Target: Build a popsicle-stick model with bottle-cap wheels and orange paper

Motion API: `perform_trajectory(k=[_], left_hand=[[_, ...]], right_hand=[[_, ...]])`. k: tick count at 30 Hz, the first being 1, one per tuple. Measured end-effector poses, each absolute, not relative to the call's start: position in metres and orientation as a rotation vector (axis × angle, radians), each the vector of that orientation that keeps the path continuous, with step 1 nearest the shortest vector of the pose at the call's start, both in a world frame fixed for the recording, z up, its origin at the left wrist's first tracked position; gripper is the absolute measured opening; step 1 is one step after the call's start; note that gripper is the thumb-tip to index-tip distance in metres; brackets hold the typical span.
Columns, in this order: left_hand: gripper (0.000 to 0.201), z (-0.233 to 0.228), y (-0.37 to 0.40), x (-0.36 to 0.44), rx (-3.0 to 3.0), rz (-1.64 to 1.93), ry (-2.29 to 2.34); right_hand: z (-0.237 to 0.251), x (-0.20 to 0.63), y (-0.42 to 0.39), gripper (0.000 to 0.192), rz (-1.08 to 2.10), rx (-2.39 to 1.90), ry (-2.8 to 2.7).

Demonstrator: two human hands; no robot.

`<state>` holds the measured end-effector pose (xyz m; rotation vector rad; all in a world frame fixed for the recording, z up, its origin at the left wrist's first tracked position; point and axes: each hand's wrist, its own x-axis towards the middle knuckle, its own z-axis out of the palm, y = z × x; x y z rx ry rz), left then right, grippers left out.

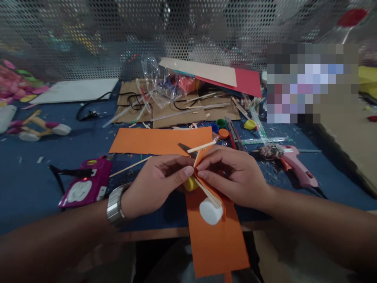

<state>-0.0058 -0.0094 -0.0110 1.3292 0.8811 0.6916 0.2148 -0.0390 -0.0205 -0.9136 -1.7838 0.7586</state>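
Observation:
Both hands meet at a small frame of wooden sticks (208,192) above the table's front edge. A white bottle cap (211,211) sits at its near end, and a yellow cap (191,184) shows below my fingers. My left hand (159,181) is closed, thumb and forefinger pinching the frame's middle. With thumb and fingertips, my right hand (235,173) pinches an orange paper strip (218,243) against the sticks; the strip hangs down past the table edge. Another short stick (202,147) crosses the frame's far end. A dark pointed blade (183,146) shows behind the fingers.
Flat orange paper (159,140) lies behind my hands. A pink glue gun (297,165) and a box cutter (234,133) are to the right. Left is a purple power socket box (85,182) with a plugged-in cord. Cardboard (176,114) and plastic scraps lie farther back, before a perforated metal screen (88,39).

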Motion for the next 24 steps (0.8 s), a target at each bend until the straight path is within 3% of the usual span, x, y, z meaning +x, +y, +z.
perform_trajectory(k=[24], left_hand=[[0.004,-0.0066,-0.0097,-0.0041,1.402,0.707,0.881]], right_hand=[[-0.0203,0.2132,-0.0399,0.009,0.85,-0.938,-1.715]])
